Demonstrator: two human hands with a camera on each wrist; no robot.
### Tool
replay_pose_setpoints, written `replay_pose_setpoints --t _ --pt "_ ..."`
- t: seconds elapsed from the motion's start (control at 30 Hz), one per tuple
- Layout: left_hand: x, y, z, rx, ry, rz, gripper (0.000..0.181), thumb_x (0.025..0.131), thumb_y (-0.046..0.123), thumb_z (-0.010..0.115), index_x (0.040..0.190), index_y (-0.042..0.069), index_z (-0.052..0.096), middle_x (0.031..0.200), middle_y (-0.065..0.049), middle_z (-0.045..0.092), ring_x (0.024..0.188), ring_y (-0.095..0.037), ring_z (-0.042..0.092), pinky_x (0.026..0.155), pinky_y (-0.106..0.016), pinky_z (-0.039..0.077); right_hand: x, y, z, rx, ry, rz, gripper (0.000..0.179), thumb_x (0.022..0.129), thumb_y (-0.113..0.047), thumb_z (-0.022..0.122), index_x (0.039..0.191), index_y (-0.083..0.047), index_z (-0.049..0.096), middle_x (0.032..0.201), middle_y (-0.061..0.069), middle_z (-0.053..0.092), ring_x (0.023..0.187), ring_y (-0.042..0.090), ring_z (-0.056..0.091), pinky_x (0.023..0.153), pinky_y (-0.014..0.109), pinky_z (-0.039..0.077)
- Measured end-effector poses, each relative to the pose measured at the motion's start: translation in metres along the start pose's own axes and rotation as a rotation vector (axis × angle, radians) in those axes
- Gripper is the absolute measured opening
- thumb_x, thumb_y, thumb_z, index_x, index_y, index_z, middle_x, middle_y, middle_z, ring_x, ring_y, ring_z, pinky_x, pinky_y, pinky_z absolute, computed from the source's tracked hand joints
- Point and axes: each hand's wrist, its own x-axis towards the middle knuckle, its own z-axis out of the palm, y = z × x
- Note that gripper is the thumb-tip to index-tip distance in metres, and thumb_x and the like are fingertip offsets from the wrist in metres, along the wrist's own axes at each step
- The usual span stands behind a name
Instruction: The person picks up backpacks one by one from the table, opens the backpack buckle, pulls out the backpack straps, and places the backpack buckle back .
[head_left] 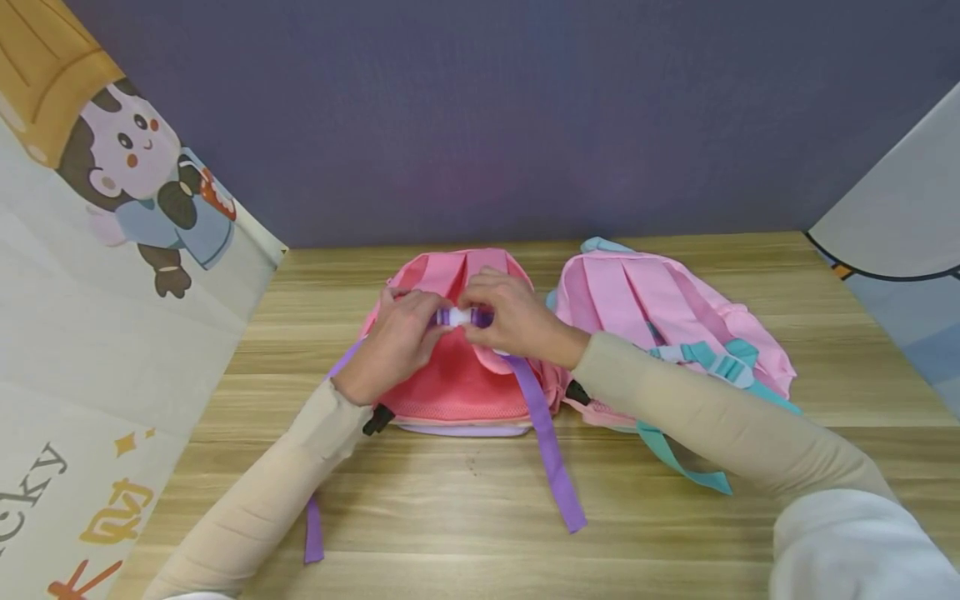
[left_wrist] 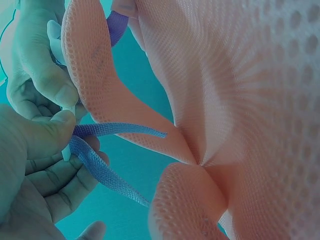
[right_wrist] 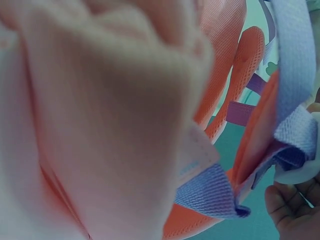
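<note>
A coral-pink backpack (head_left: 450, 387) lies with its shoulder straps facing up. Over it, both hands meet at a white buckle (head_left: 459, 317) on purple webbing. My left hand (head_left: 401, 340) pinches the buckle's left side between thumb and fingers; in the left wrist view the purple webbing (left_wrist: 107, 172) runs out from under that thumb. From the other side, my right hand (head_left: 517, 312) pinches the buckle's right side. In the right wrist view only some right-hand fingers (right_wrist: 287, 212) show beneath the white buckle. Whether its halves are joined I cannot tell.
A lighter pink backpack (head_left: 611, 292) with teal straps (head_left: 678, 458) lies close on the right, under my right forearm. Loose purple strap ends (head_left: 551, 450) hang toward the front of the wooden table (head_left: 450, 533). A dark panel (head_left: 525, 125) stands behind.
</note>
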Motion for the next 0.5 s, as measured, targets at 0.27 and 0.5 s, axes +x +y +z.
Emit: replay_pose_setpoints --t 0.27,0.5 --pt "-0.0006 -0.0002 0.0001 -0.008 0.01 -0.005 0.03 0.077 0.007 0.078 0.099 0.001 0.06 0.09 -0.006 0.064 0.087 -0.021 0.058 0.086 -0.047 0.029 -0.0001 0.0009 0.0005 0.002 0.006 -0.003 0.015 0.072 -0.01 0.071 0.087 -0.007 0.069 0.082 -0.003 0.062 0.077 0.012 0.047 0.067 0.025 0.041" --pt "-0.0008 -0.0004 -0.0008 -0.011 0.014 -0.015 0.028 0.078 0.007 0.077 0.1 0.002 0.06 0.089 -0.005 0.063 0.086 -0.02 0.058 0.088 -0.046 0.029 -0.0004 0.0026 0.0021 0.005 0.026 -0.016 0.013 0.072 -0.01 0.071 0.085 -0.008 0.068 0.08 -0.004 0.061 0.076 0.012 0.047 0.067 0.026 0.041"
